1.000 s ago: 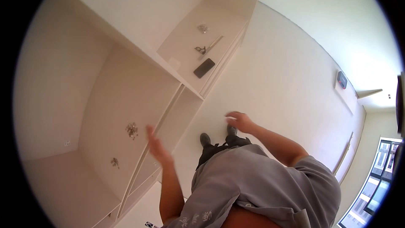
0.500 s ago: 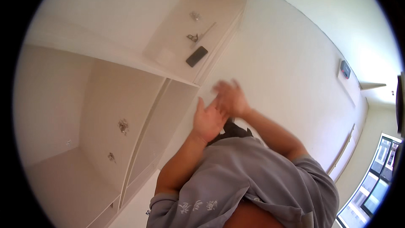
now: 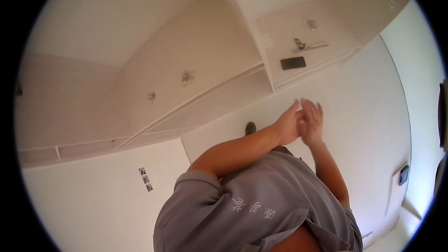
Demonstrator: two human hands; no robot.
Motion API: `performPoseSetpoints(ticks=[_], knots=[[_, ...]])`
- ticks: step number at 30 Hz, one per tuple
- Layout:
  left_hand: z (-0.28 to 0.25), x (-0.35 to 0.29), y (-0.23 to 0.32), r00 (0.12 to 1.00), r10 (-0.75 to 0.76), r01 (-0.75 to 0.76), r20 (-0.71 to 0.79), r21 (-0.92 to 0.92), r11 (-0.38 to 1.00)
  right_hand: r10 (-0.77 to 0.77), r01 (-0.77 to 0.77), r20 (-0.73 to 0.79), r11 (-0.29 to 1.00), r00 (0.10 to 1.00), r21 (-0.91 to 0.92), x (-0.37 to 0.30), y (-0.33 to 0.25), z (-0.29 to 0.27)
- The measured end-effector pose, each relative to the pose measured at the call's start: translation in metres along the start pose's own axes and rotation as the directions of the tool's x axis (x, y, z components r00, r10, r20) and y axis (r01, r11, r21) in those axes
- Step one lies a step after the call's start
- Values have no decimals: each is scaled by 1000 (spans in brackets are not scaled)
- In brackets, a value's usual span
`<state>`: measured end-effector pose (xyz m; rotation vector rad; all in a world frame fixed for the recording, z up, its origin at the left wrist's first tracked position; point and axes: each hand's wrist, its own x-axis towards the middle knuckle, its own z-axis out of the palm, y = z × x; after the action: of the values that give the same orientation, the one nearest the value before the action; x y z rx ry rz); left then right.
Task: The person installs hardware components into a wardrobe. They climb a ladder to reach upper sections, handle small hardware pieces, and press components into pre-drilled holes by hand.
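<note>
My left hand and my right hand are pressed together in front of my chest, fingers stretched out, holding nothing. Both bare forearms rise from my grey shirt. Beyond the hands lies the white floor. A dark phone lies flat inside an open white cabinet compartment, with a pair of scissors and a thin strip just behind it. One dark shoe shows below my left forearm.
A long white cabinet lies open, with small clusters of screws on its inner panel. A white board with a small sticker lies at the lower left. A small dark and red device sits by the right wall.
My hands were apart a second ago, then came together; they now touch palm to palm. The view has swung, so the cabinet sits higher and further right.
</note>
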<state>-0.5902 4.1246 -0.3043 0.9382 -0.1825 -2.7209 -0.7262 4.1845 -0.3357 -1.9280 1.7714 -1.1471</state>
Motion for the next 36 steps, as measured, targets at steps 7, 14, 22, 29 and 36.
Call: performPoseSetpoints(ticks=[7, 14, 22, 29, 36], knots=[[-79, -75, 49, 962, 241, -255, -128, -115, 960, 474, -478, 245, 877, 846, -46, -30, 61, 14], [-102, -59, 10, 867, 451, -405, 212, -229, 885, -429, 340, 228, 876, 874, 344, 65, -119, 57], [-143, -236, 86, 889, 457, -452, -21, -194, 870, 96, -91, 400, 995, 912, -32, 45, -44, 134], [-294, -318, 89, 578, 525, -810, -625, -359, 463, -492, 350, 548, 870, 677, 348, 140, -255, 229], [-357, -371, 119, 493, 668, -839, -558, -509, 194, -642, 583, 538, 752, 546, 307, 210, -381, 452]])
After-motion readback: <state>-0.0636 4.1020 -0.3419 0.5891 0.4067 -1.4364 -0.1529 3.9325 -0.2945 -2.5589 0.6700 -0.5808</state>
